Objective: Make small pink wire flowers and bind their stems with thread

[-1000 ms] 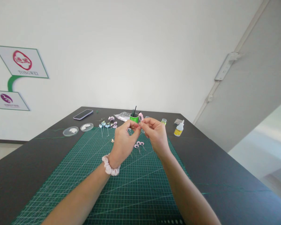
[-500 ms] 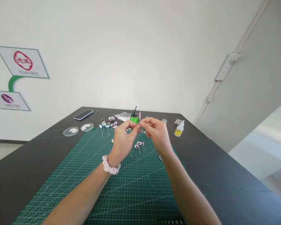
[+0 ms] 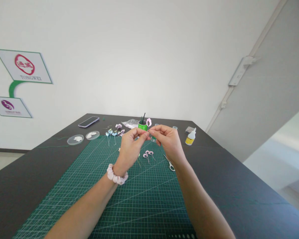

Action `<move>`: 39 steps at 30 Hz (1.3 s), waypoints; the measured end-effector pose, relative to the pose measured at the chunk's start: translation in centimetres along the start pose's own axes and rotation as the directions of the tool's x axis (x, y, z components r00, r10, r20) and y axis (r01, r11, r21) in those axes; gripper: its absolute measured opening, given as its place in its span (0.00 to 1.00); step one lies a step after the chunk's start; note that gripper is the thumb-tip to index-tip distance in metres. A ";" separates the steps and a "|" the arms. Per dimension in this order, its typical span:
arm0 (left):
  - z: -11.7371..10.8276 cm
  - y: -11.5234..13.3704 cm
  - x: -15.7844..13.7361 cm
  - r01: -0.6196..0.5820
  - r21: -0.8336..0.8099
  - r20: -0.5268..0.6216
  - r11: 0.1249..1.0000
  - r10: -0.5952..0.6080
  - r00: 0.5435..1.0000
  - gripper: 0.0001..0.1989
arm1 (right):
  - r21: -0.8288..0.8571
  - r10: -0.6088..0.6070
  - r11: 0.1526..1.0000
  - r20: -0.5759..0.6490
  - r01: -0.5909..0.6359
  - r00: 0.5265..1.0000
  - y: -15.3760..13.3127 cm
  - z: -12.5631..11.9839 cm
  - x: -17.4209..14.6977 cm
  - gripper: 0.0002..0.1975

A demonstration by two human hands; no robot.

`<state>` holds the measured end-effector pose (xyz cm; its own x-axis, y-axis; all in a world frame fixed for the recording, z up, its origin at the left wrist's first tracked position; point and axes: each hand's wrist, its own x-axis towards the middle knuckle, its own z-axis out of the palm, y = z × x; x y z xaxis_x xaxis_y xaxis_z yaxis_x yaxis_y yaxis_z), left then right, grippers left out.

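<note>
A pink wire-stemmed petal (image 3: 149, 122) stands up between my two hands, above the green cutting mat (image 3: 139, 199). My left hand (image 3: 133, 142) pinches its thin stem between thumb and finger. Close against it, my right hand (image 3: 165, 141) pinches the same stem; the fingertips almost meet and hide most of it. Below them on the mat lie several pink petals on wires (image 3: 148, 153). White-handled scissors (image 3: 171, 167) rest beside my right wrist, partly covered by it.
Blue petals on wires (image 3: 111, 133) and purple flower pieces (image 3: 118, 126) lie at the mat's far left. Two clear dishes (image 3: 75, 139) hold white pieces. A phone (image 3: 89, 121), a green tin with tools (image 3: 142, 125), a plastic bag (image 3: 130, 123) and a glue bottle (image 3: 190, 136) stand or lie farther back.
The pink petal has turned, from edge-on to showing its broad side. My right forearm has shifted slightly, so more of the scissors shows. Both hands stay pinched together.
</note>
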<state>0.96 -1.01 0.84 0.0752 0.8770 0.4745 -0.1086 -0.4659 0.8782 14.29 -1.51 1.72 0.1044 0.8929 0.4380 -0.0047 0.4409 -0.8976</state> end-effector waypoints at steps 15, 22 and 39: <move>0.3 0.0 0.0 0.094 -0.141 0.029 0.986 -0.091 0.995 0.06 | 0.017 0.007 1.000 -0.009 -0.007 1.000 0.1 0.0 0.1 0.10; 0.4 -0.3 0.1 0.112 -0.194 0.054 0.975 -0.104 0.993 0.06 | 0.020 0.016 1.000 0.001 -0.016 1.000 0.2 -0.1 0.2 0.11; 0.4 -0.3 0.1 0.213 -0.321 0.137 0.923 -0.177 0.975 0.06 | 0.036 0.022 0.999 0.024 -0.023 0.999 0.4 -0.3 0.2 0.10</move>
<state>1.38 -0.84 0.65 0.2288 0.9211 0.3151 -0.4027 -0.2051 0.8920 14.58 -1.20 1.48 0.0802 0.9045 0.4190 -0.0430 0.4231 -0.9051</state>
